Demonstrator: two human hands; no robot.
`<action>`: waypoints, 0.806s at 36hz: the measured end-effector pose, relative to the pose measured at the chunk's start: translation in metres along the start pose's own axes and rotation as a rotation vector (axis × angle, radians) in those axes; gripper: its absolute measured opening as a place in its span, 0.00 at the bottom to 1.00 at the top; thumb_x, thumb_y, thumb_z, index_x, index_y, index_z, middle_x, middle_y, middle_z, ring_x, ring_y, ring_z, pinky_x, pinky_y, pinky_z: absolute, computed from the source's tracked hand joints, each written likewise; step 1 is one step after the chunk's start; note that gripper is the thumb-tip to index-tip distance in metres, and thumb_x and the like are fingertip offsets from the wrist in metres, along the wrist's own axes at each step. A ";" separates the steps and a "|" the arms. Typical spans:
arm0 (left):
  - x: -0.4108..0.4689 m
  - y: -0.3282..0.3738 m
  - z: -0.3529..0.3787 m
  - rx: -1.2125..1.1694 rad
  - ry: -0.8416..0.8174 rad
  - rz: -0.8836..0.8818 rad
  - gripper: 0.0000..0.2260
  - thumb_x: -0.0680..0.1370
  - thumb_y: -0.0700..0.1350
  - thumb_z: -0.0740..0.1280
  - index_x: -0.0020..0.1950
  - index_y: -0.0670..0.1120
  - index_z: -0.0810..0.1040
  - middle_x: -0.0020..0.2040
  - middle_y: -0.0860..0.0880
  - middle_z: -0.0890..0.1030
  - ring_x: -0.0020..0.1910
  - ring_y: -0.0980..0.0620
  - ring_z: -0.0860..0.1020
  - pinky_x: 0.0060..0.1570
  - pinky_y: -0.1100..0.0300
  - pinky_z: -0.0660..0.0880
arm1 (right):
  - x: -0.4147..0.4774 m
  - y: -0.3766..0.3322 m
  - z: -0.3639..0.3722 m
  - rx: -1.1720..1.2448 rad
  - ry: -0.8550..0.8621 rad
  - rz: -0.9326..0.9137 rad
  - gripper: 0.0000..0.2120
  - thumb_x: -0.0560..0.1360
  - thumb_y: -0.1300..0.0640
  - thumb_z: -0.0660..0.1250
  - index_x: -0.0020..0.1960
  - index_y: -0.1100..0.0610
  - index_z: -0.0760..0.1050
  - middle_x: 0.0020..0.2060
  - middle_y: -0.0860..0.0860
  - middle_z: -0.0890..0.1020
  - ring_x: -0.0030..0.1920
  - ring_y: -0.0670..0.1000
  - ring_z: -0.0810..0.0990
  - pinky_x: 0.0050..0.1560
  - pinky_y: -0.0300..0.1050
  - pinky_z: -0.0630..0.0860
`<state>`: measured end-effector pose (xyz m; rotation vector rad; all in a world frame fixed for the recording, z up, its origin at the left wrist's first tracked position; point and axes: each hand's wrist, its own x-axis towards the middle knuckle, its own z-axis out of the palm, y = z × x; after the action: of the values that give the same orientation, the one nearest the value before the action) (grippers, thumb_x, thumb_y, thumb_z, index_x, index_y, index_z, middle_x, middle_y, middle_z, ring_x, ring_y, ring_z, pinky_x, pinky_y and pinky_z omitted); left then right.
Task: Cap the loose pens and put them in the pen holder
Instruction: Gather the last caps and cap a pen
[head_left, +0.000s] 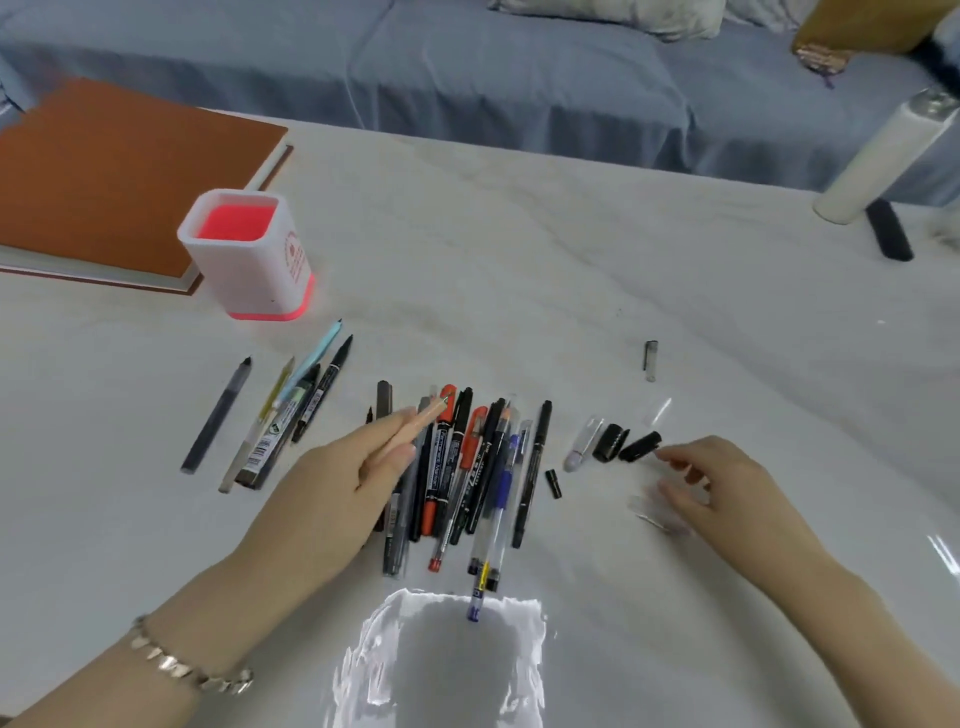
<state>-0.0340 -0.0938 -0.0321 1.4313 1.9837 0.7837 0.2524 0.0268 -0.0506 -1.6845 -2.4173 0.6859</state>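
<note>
Both forearms reached over the bench (571, 270). Left hand (343, 483) gripped a pink pen (410, 431); right hand (727, 488), grip narrow, neared a black cap (640, 446). Pen holder (249, 260) stood empty; pen pile (467, 467) unsorted.

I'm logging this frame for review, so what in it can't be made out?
Head view only:
- Left hand covers the lower ends of several pens in the pen pile; capped or not is unclear there.
- Right hand is motion-blurred; the clear piece under it is indistinct.
- Printing on the pen holder is too small to read.
- Both forearms are cut off by the bottom edge.
</note>
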 end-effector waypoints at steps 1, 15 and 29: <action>0.001 0.002 0.003 -0.016 0.000 -0.004 0.18 0.78 0.51 0.58 0.67 0.63 0.65 0.29 0.61 0.77 0.26 0.61 0.72 0.28 0.68 0.69 | 0.002 0.004 -0.002 -0.005 -0.003 0.014 0.13 0.73 0.58 0.66 0.57 0.53 0.76 0.45 0.46 0.72 0.47 0.47 0.73 0.47 0.38 0.65; 0.000 0.024 0.018 -0.082 -0.095 -0.018 0.14 0.77 0.46 0.62 0.60 0.62 0.72 0.39 0.61 0.78 0.38 0.71 0.75 0.35 0.78 0.68 | 0.042 -0.024 0.027 -0.194 -0.008 -0.431 0.09 0.65 0.57 0.70 0.45 0.52 0.81 0.47 0.53 0.82 0.47 0.60 0.80 0.43 0.50 0.75; -0.007 0.025 0.025 -0.186 -0.166 -0.039 0.11 0.77 0.47 0.63 0.48 0.65 0.74 0.36 0.62 0.78 0.31 0.64 0.73 0.31 0.73 0.68 | 0.014 -0.053 0.014 0.773 0.269 0.000 0.05 0.79 0.61 0.54 0.46 0.55 0.67 0.40 0.49 0.81 0.40 0.41 0.79 0.39 0.32 0.76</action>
<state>0.0020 -0.0911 -0.0293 1.3021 1.7601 0.7836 0.1963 0.0210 -0.0425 -1.3304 -1.6425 1.1178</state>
